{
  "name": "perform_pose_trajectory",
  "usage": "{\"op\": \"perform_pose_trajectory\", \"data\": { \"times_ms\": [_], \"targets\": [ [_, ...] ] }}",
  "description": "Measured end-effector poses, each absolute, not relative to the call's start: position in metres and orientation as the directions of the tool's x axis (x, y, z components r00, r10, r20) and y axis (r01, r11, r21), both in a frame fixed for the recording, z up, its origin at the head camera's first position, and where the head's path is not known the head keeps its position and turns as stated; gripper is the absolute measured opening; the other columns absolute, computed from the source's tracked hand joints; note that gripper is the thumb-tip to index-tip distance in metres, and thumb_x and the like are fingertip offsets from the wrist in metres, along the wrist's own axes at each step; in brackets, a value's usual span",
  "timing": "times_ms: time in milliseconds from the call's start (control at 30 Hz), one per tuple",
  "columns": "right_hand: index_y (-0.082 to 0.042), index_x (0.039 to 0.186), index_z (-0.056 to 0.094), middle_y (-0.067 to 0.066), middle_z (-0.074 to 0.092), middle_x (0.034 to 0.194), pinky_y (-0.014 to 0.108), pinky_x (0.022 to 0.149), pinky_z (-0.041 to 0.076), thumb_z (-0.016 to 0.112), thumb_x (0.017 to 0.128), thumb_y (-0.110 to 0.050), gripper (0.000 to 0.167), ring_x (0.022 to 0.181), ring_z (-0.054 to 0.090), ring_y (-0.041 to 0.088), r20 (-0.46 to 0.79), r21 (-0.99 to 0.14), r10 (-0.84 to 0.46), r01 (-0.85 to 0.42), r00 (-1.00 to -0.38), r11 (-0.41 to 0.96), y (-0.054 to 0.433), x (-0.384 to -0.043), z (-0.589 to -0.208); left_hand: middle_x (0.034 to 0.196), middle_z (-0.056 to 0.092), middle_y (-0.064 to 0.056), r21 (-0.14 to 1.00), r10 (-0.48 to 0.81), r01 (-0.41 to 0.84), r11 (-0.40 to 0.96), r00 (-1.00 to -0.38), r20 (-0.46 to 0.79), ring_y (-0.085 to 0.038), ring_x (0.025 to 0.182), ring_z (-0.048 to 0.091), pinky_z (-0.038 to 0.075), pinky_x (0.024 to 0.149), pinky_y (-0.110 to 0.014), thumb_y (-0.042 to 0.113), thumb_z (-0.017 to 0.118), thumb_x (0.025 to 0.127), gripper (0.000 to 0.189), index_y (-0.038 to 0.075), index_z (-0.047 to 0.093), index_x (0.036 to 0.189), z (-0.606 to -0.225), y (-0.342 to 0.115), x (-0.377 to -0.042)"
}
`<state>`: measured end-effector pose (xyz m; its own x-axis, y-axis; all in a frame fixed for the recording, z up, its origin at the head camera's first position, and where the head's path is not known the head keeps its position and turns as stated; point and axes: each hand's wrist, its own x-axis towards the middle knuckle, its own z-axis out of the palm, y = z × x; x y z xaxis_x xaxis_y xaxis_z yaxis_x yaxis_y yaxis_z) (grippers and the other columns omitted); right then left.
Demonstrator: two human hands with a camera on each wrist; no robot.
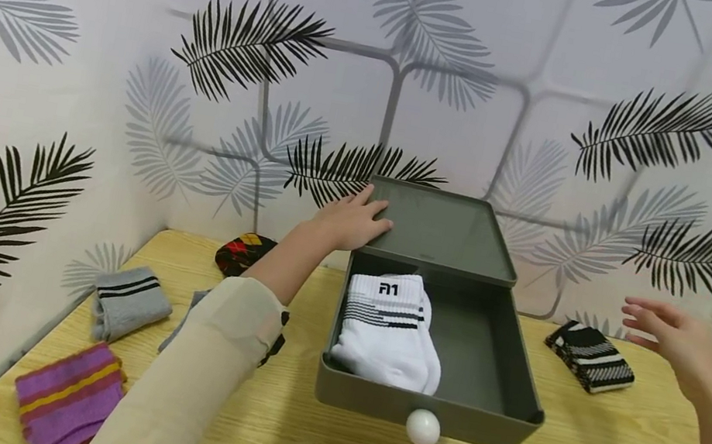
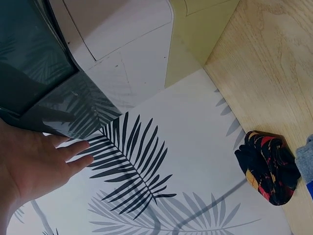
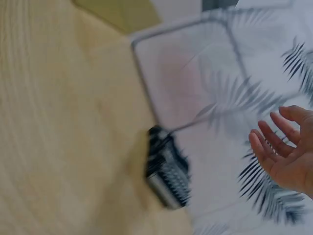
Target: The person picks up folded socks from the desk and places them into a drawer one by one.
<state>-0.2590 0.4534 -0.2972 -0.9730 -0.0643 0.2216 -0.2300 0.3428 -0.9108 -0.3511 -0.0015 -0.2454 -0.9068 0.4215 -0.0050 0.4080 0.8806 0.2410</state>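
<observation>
A dark grey box (image 1: 426, 414) with a white knob on its front stands on the table, its lid (image 1: 440, 228) raised at the back. White socks (image 1: 387, 329) lie folded in the left part of the box. My left hand (image 1: 350, 223) is at the left edge of the lid with its fingers spread; in the left wrist view that hand (image 2: 39, 164) lies along the edge of the dark lid (image 2: 34, 58). In the air at the right, above the black-and-white patterned socks (image 1: 590, 357), my right hand (image 1: 678, 343) holds nothing, its fingers loosely bent.
Left of the box lie grey socks with black stripes (image 1: 132, 302), purple socks with a yellow stripe (image 1: 68, 398), and black socks with red and yellow (image 1: 243, 253). Another grey pair (image 1: 188, 312) is partly hidden by my left sleeve. A leaf-patterned curtain (image 1: 319, 106) hangs behind the table.
</observation>
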Motion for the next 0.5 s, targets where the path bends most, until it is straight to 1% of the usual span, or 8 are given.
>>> {"op": "perform_pose_trajectory", "data": {
  "times_ms": [67, 100, 167, 233, 300, 333, 400, 500],
  "targets": [
    [-0.029, 0.101, 0.063, -0.019, 0.061, 0.097, 0.018, 0.070, 0.051, 0.049, 0.096, -0.013, 0.022, 0.085, 0.059, -0.002, 0.218, -0.939, -0.039, -0.221, -0.975, 0.264, 0.475, -0.269, -0.323, 0.153, -0.002, -0.008, 0.236, 0.426, 0.412, 0.880, -0.905, -0.009, -0.032, 0.137, 0.008, 0.012, 0.108, -0.045, 0.046, 0.023, 0.099, 0.056, 0.021, 0.018, 0.149, -0.246, -0.001, -0.351],
    [-0.025, 0.103, 0.066, -0.016, 0.062, 0.098, 0.019, 0.070, 0.051, 0.048, 0.096, -0.011, 0.023, 0.086, 0.059, -0.001, 0.225, -0.950, -0.040, -0.229, -0.973, 0.211, 0.489, -0.277, -0.340, 0.153, -0.002, -0.009, 0.234, 0.428, 0.414, 0.880, -0.904, -0.010, -0.032, 0.137, 0.008, 0.012, 0.108, -0.045, 0.046, 0.023, 0.099, 0.056, 0.021, 0.018, 0.149, -0.246, -0.001, -0.351],
    [-0.018, 0.108, 0.066, -0.013, 0.062, 0.101, 0.021, 0.072, 0.051, 0.051, 0.095, -0.012, 0.021, 0.089, 0.059, 0.001, 0.223, -0.958, -0.006, -0.221, -0.975, 0.186, 0.515, -0.292, -0.368, 0.153, -0.002, -0.009, 0.234, 0.433, 0.418, 0.878, -0.902, -0.012, -0.032, 0.137, 0.008, 0.012, 0.108, -0.045, 0.046, 0.023, 0.099, 0.056, 0.021, 0.018, 0.149, -0.246, -0.001, -0.351],
    [-0.012, 0.114, 0.065, -0.010, 0.062, 0.103, 0.022, 0.072, 0.051, 0.053, 0.094, -0.012, 0.023, 0.091, 0.059, 0.003, 0.226, -0.962, 0.019, -0.220, -0.974, 0.161, 0.535, -0.305, -0.392, 0.152, -0.002, -0.009, 0.238, 0.433, 0.419, 0.877, -0.901, -0.012, -0.031, 0.137, 0.008, 0.012, 0.108, -0.045, 0.046, 0.024, 0.099, 0.056, 0.021, 0.018, 0.149, -0.247, -0.001, -0.351],
    [-0.011, 0.118, 0.064, -0.009, 0.063, 0.104, 0.022, 0.073, 0.051, 0.056, 0.093, -0.014, 0.026, 0.092, 0.059, 0.002, 0.224, -0.964, 0.069, -0.211, -0.972, 0.161, 0.549, -0.315, -0.410, 0.152, -0.002, -0.009, 0.235, 0.433, 0.418, 0.877, -0.902, -0.010, -0.031, 0.137, 0.008, 0.012, 0.108, -0.044, 0.046, 0.023, 0.099, 0.056, 0.021, 0.018, 0.149, -0.247, -0.001, -0.352],
    [-0.011, 0.117, 0.064, -0.009, 0.063, 0.103, 0.021, 0.073, 0.051, 0.058, 0.092, -0.015, 0.026, 0.091, 0.059, 0.001, 0.215, -0.966, 0.113, -0.194, -0.970, 0.171, 0.547, -0.314, -0.412, 0.152, -0.002, -0.009, 0.236, 0.433, 0.418, 0.877, -0.901, -0.010, -0.031, 0.137, 0.008, 0.012, 0.108, -0.044, 0.046, 0.023, 0.099, 0.056, 0.021, 0.018, 0.149, -0.248, -0.001, -0.352],
    [-0.015, 0.115, 0.065, -0.013, 0.063, 0.101, 0.018, 0.072, 0.050, 0.058, 0.092, -0.017, 0.024, 0.090, 0.057, -0.002, 0.229, -0.956, 0.133, -0.197, -0.964, 0.218, 0.542, -0.309, -0.413, 0.152, -0.002, -0.009, 0.234, 0.435, 0.421, 0.876, -0.900, -0.011, -0.031, 0.137, 0.008, 0.012, 0.108, -0.044, 0.046, 0.023, 0.099, 0.056, 0.021, 0.018, 0.149, -0.248, -0.001, -0.352],
    [-0.021, 0.106, 0.068, -0.021, 0.062, 0.093, 0.012, 0.070, 0.046, 0.058, 0.092, -0.016, 0.018, 0.084, 0.054, -0.007, 0.258, -0.938, 0.191, -0.198, -0.947, 0.285, 0.519, -0.294, -0.404, 0.152, -0.002, -0.010, 0.235, 0.442, 0.428, 0.873, -0.897, -0.010, -0.031, 0.137, 0.008, 0.012, 0.108, -0.044, 0.046, 0.023, 0.099, 0.056, 0.020, 0.018, 0.149, -0.248, -0.001, -0.353]
  ]
}}
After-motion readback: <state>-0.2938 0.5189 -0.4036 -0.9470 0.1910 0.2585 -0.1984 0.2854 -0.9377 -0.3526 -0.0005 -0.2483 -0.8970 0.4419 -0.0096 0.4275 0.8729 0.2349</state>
